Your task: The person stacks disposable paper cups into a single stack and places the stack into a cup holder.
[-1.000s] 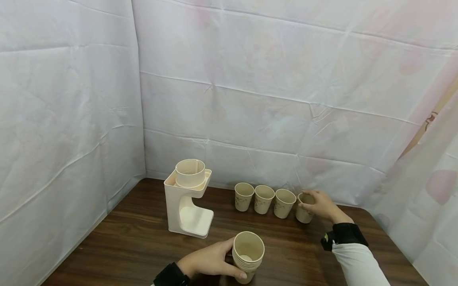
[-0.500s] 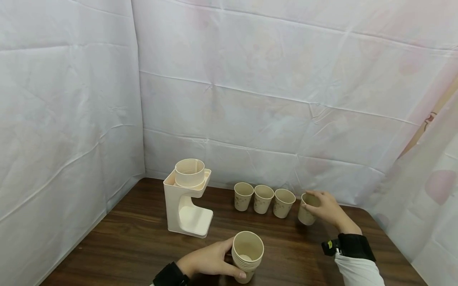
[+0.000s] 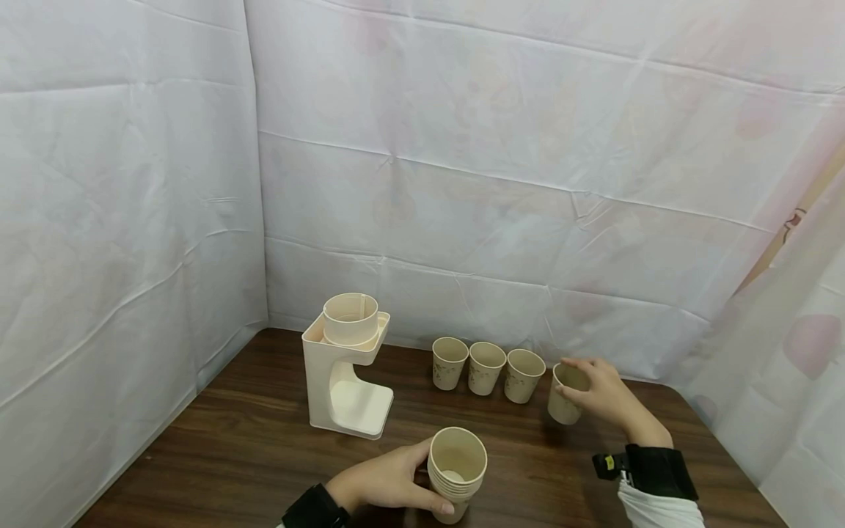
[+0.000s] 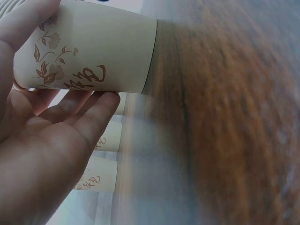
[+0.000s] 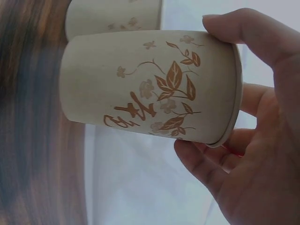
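My left hand (image 3: 392,478) grips a stack of nested beige paper cups (image 3: 457,469) near the front of the table, thumb on one side and fingers on the other. In the left wrist view, the lowest cup (image 4: 103,47) shows a brown leaf print. Toward the back right, my right hand (image 3: 604,396) pinches a single paper cup (image 3: 564,403) near its rim, with the mouth facing up. Brown leaves and lettering mark that cup's side in the right wrist view. To its left stand three matching paper cups in a row, the closest one (image 3: 524,378) a small gap away.
A cream C-shaped stand (image 3: 320,389) with a round open cup-like part (image 3: 351,323) on top sits at the left of the dark wooden table (image 3: 251,440). White cloth (image 3: 462,205) hangs behind the table and along both sides.
My right hand and its paper cup have shifted a little right and toward the front, widening the gap to the row. The left hand and its stack have stayed put.
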`<state>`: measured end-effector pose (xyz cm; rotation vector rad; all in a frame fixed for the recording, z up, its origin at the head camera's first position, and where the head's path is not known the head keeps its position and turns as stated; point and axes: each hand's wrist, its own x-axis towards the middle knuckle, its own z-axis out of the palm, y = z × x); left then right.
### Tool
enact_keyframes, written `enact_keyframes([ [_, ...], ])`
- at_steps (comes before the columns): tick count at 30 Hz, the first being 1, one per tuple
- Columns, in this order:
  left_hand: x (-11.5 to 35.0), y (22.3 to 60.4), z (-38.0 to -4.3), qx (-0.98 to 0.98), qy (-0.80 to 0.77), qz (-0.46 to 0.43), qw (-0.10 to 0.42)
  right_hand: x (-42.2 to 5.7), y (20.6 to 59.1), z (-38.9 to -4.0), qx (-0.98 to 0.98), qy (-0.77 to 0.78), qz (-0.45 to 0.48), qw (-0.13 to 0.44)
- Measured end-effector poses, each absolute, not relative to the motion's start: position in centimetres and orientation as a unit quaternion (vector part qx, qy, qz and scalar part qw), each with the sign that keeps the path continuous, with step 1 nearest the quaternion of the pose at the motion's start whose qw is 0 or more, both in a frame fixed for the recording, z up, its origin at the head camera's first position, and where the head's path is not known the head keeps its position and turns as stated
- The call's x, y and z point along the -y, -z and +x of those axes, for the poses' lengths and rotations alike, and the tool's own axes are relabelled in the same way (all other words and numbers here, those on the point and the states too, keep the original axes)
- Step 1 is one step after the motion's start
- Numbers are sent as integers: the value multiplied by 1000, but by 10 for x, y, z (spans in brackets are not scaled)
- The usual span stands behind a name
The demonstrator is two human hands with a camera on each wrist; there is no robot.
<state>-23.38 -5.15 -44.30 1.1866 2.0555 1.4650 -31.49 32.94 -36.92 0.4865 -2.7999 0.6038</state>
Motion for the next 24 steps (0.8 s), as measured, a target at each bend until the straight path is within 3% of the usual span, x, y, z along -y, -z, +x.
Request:
enact_keyframes([
  [13, 52, 443, -234, -714, -529, 419, 186, -305, 349, -287, 941, -196, 218, 170],
  [24, 52, 444, -235, -719, -521, 422, 182, -281, 327, -260, 926, -202, 265, 175],
])
